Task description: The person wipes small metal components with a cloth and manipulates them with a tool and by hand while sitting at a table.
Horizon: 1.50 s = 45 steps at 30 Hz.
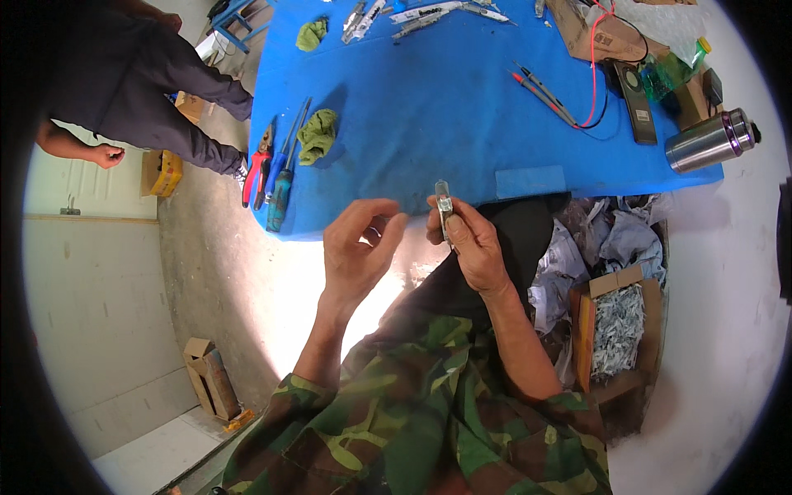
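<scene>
Tube: a slim, clear-looking piece point(443, 198), raised in the right hand by the near edge of the blue table point(396, 115), tip pointing to the far side.
Right hand: pinching the tube between thumb and bent fingers point(475, 244).
Left hand: loosely curled just to the left, apart from the tube, bare as far as I can see point(359, 243).
Weight: light, I'd judge, as one hand's pinch carries it.
Body: probably stiff; whether glass or plastic I can't tell, so I'd treat it as fragile.
Surface: it shines, so likely slippery to dry fingers.
Hold: best taken low along its sides, lightly, leaving the narrow far tip alone.
Left of the table: pliers point(258, 171), screwdrivers point(280, 198) and a green rag point(317, 137), all well apart from the tube.
</scene>
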### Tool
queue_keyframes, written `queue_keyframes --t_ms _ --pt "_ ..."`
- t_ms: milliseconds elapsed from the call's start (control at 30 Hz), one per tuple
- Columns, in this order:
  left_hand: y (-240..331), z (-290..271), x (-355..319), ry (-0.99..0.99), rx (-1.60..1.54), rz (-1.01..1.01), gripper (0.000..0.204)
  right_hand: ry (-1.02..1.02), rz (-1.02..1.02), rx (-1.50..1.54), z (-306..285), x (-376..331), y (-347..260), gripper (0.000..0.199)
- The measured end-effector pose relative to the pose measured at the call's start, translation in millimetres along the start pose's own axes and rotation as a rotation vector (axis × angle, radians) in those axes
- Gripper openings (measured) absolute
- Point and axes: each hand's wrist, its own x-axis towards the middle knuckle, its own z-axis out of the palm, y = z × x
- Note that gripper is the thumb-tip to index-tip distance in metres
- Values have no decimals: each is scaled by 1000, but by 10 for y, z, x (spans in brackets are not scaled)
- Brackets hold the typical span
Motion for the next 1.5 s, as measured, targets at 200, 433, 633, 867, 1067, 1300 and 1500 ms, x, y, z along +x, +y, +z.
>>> queue_keyframes --t_ms 200,433,633,867,1067,1300,1500 --pt "137 161 4 -66 19 141 21 -32 -8 40 -31 -1 8 33" --pt "191 250 12 -65 -9 156 19 -15 22 49 8 -66 51 33" --pt "93 211 17 -15 52 221 13 -58 28 -27 18 -92 7 34" --pt "28 196 89 -3 62 211 8 -78 85 -23 16 -93 -31 34" --pt "-31 292 94 78 172 319 11 -91 102 0 16 -78 -52 34" --pt "-47 274 159 26 180 319 11 -93 172 21 -21 -44 -54 34" --pt "-20 203 159 -69 15 119 21 -78 227 100 -33 -35 -60 34"
